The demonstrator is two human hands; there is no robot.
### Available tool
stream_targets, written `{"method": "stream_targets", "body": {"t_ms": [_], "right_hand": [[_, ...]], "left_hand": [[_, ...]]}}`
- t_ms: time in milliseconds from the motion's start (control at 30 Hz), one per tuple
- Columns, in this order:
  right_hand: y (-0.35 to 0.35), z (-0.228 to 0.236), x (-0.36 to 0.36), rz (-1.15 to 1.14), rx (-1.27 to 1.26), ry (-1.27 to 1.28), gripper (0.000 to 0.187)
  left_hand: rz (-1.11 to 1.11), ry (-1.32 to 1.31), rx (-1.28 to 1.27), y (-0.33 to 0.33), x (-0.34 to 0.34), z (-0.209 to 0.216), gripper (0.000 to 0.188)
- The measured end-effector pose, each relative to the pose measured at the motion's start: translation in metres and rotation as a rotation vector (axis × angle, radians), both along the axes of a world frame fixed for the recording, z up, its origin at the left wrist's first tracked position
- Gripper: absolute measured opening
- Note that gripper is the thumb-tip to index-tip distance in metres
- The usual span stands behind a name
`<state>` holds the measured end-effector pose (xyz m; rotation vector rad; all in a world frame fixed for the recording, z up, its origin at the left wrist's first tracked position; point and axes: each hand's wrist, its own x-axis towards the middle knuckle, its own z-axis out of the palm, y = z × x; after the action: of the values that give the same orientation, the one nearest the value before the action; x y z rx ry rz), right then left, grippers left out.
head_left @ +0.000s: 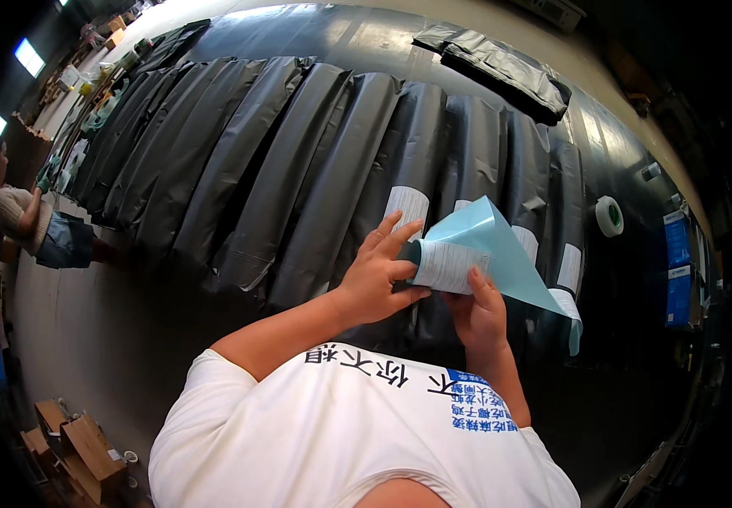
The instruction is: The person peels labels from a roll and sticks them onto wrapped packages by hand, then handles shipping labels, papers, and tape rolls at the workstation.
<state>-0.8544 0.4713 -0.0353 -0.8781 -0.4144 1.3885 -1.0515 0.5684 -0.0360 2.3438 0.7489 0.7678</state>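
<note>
- pale blue backing sheet (497,245) is held up in front of the person's chest, over the near ends of the black bundles, its broad flap slanting down to the right.
- white label (452,267) lies across the sheet's left part, between the hands.
- right hand (477,305) pinches the label's lower edge and the sheet, thumb on top, fingers underneath.
- left hand (383,275) is at the label's left edge, upper fingers spread; i cannot tell whether its thumb and finger grip the edge.
- black bundles (332,178) lie side by side in a long row on the dark table (366,38); several on the right bear white labels of their own.
- tape roll (609,217) sits right of the row; folded black bags (501,72) lie beyond it.
- co-worker (23,207) stands at the left.
- blue boxes (679,296) are far right.
- cardboard boxes (91,453) lie lower left.
</note>
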Motion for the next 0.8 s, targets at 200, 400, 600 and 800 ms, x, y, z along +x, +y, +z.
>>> {"method": "stream_targets", "body": {"t_ms": [200,400,600,800], "right_hand": [[0.017,-0.019,-0.045,-0.004,0.191,-1.218,0.039],[0.033,-0.010,-0.097,-0.020,0.201,-1.142,0.029],[0.033,-0.004,-0.152,-0.056,0.102,-1.059,0.028],[0.027,0.019,-0.183,-0.085,-0.065,-0.734,0.024]], "left_hand": [[0.168,-0.647,-1.415,0.024,-0.026,0.007,0.045],[0.354,-0.273,-0.591,0.048,-0.074,-0.011,0.064],[-0.201,-0.019,0.275,0.072,-0.116,0.005,0.058],[-0.386,-0.090,0.180,0.084,-0.133,0.010,0.036]]}}
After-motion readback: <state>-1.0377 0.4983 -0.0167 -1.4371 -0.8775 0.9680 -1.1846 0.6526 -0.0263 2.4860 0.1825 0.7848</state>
